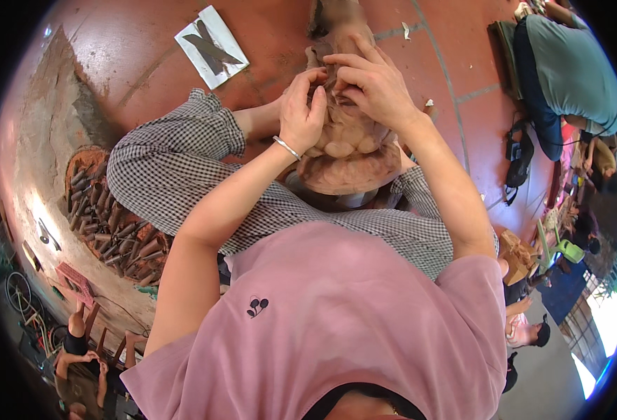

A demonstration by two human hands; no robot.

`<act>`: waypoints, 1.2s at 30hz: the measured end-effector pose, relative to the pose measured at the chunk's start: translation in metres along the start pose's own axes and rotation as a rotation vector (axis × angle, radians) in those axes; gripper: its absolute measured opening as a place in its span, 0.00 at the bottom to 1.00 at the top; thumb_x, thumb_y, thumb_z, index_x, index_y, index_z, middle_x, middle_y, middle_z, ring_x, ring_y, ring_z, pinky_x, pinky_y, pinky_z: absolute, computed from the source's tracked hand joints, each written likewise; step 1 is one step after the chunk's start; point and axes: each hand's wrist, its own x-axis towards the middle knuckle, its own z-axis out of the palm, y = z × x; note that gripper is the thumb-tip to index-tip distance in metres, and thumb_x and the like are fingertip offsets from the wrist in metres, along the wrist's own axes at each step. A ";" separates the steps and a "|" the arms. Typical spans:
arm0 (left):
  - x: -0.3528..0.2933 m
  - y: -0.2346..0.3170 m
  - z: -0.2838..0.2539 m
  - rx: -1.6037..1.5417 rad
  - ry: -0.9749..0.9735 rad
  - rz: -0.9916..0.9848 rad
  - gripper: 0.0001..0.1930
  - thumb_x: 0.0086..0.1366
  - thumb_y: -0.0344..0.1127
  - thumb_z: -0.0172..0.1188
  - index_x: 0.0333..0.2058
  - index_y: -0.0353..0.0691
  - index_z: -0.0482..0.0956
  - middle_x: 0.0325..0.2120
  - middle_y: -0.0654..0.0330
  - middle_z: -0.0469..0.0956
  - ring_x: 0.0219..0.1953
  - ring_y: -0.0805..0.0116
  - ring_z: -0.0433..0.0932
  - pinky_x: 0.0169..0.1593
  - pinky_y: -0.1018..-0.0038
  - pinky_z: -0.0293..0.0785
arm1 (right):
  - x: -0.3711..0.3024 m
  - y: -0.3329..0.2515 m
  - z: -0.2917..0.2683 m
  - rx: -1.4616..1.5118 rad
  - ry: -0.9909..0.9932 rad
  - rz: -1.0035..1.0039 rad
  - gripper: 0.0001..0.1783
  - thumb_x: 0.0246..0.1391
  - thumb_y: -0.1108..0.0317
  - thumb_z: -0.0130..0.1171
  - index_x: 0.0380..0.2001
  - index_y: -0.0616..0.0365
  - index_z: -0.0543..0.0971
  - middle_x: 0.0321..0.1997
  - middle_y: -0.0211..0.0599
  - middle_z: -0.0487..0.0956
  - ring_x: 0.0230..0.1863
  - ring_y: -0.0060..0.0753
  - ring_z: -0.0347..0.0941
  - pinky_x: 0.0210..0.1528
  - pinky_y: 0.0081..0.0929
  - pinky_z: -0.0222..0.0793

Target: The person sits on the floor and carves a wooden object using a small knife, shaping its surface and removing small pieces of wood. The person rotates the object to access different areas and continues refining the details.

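Observation:
A brown carved figure (350, 133), wood by its look, stands between my bent legs, with rounded lumps low on it and a broad round base (350, 171) nearest me. My left hand (303, 115) curves against its upper left side, thumb apart from the fingers. From the other side my right hand (375, 84) grips the upper part, its fingers bent and spaced over the surface. Both hands are closed round the carving. Whether a small piece sits under the right fingertips is hidden. The figure's far end is blurred.
A white sheet (210, 47) with crossed dark flat strips (212, 50) lies on the red tiled floor (140, 42). At left, a hollow holds several wooden-handled tools (116, 227). A black bag (518, 157) and a seated person in green (571, 73) are at right; other people sit further off.

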 end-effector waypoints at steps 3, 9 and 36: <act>0.000 0.005 0.000 -0.025 0.002 -0.046 0.14 0.68 0.32 0.53 0.49 0.33 0.75 0.47 0.48 0.79 0.45 0.52 0.80 0.51 0.63 0.74 | -0.002 0.020 -0.015 0.165 -0.141 0.005 0.07 0.46 0.68 0.69 0.29 0.50 0.80 0.60 0.18 0.78 0.76 0.37 0.55 0.72 0.52 0.59; -0.003 0.000 0.002 -0.051 0.001 -0.019 0.14 0.68 0.30 0.51 0.50 0.31 0.74 0.47 0.48 0.78 0.47 0.52 0.79 0.52 0.63 0.74 | 0.002 -0.001 0.007 -0.075 -0.028 -0.012 0.06 0.46 0.68 0.68 0.27 0.50 0.80 0.60 0.23 0.77 0.74 0.35 0.58 0.72 0.56 0.55; -0.003 -0.003 -0.001 -0.080 -0.030 0.022 0.12 0.69 0.29 0.50 0.47 0.32 0.75 0.53 0.43 0.76 0.54 0.45 0.76 0.58 0.59 0.70 | -0.026 -0.066 0.024 -0.037 0.388 0.413 0.09 0.39 0.71 0.70 0.27 0.53 0.79 0.52 0.38 0.76 0.57 0.50 0.70 0.56 0.47 0.64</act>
